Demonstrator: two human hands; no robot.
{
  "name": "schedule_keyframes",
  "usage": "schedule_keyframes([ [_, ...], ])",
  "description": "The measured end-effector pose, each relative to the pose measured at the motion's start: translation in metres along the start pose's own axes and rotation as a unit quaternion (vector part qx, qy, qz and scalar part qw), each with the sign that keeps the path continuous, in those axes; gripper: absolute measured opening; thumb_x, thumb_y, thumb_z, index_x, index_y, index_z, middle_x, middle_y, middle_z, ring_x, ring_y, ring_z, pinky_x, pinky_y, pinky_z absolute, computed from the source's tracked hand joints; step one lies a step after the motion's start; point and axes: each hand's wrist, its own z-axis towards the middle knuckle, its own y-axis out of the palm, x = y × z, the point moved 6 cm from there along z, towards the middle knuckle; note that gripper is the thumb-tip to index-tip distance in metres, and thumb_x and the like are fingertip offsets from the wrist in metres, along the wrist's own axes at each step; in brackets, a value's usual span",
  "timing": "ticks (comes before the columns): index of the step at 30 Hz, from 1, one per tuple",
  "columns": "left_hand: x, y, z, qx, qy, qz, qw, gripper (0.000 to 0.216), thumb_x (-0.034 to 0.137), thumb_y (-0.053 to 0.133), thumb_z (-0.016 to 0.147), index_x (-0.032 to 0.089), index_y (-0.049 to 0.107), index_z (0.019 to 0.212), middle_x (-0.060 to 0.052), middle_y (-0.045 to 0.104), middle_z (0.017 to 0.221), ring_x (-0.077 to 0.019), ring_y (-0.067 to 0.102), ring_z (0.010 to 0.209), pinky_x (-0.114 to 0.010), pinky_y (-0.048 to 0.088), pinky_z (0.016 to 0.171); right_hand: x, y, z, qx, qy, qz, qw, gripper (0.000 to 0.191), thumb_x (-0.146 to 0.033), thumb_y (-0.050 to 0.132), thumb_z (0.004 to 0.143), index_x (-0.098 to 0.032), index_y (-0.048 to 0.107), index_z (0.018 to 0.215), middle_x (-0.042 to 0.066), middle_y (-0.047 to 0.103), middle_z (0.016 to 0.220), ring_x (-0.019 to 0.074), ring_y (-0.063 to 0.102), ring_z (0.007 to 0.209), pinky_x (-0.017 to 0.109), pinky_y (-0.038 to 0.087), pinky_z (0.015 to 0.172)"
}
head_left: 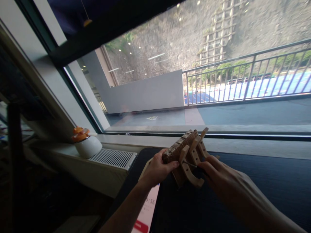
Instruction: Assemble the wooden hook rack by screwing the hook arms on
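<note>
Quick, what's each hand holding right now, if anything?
Left hand: closed, gripping the brown, shiny-wrapped block near one end.
Right hand: closed around a slim, straight-shafted tool pointing at a curved, light-brown wooden piece.

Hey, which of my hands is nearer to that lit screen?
Left. Your left hand is just past the far end of the lit screen; your right hand is farther off, to the right, at the wooden piece.
</note>
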Motion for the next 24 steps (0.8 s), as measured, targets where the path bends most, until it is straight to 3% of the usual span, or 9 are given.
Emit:
schedule_keyframes([
  [3,0.0,-0.001,0.0,0.003,0.001,0.008,1.0,0.045,0.026,0.081,0.072,0.014,0.066,0.113,-0.006,0.073,0.101,-0.0228,0.067,0.094,-0.03,0.053,0.081,-0.011,-0.014,0.004,0.044,-0.058,-0.033,0.997,0.029,0.0,0.043,0.085,-0.022,0.061,0.089,0.006,0.066,0.084,0.0203,0.064,0.058,0.029,0.037,0.048],
  [7,0.0,-0.003,0.0,0.013,0.007,0.039,0.999,0.045,0.029,0.081,0.074,0.015,0.067,0.114,-0.005,0.073,0.1,-0.0226,0.067,0.093,-0.031,0.054,0.082,-0.017,-0.017,0.003,0.065,-0.059,-0.032,0.996,0.031,0.001,0.042,0.084,-0.02,0.063,0.09,0.004,0.066,0.077,0.0179,0.061,0.053,0.029,0.035,0.049],
  [13,0.005,0.0,-0.002,0.011,0.02,0.01,1.0,0.043,0.025,0.08,0.072,0.014,0.066,0.111,-0.005,0.073,0.1,-0.0222,0.067,0.094,-0.029,0.054,0.081,0.007,0.005,-0.001,-0.002,0.071,0.022,0.997,0.014,-0.023,0.051,0.095,-0.024,0.065,0.09,0.001,0.073,0.072,0.0189,0.068,0.054,0.029,0.036,0.05],
  [17,0.009,0.004,-0.004,0.013,0.023,-0.006,1.0,0.042,0.023,0.08,0.071,0.013,0.065,0.109,-0.005,0.073,0.098,-0.022,0.068,0.092,-0.03,0.056,0.08,0.018,0.014,0.0,-0.08,0.132,0.073,0.985,0.023,-0.034,0.052,0.095,-0.026,0.062,0.076,-0.002,0.069,0.058,0.0205,0.066,0.049,0.029,0.033,0.046],
  [20,0.008,0.005,-0.004,0.01,0.018,-0.008,1.0,0.044,0.023,0.08,0.071,0.013,0.064,0.111,-0.006,0.073,0.099,-0.022,0.067,0.093,-0.03,0.056,0.08,0.014,0.014,-0.002,-0.072,0.118,0.039,0.99,0.024,-0.031,0.051,0.094,-0.025,0.059,0.072,-0.002,0.067,0.055,0.0226,0.067,0.047,0.03,0.029,0.045],
  [24,0.006,0.005,-0.004,0.007,0.011,-0.001,1.0,0.046,0.023,0.08,0.071,0.013,0.063,0.113,-0.006,0.072,0.1,-0.0222,0.067,0.093,-0.03,0.055,0.08,-0.002,0.004,-0.002,0.001,0.044,-0.006,0.999,0.014,-0.015,0.051,0.088,-0.024,0.062,0.091,-0.001,0.071,0.067,0.0195,0.066,0.046,0.029,0.026,0.043],
])
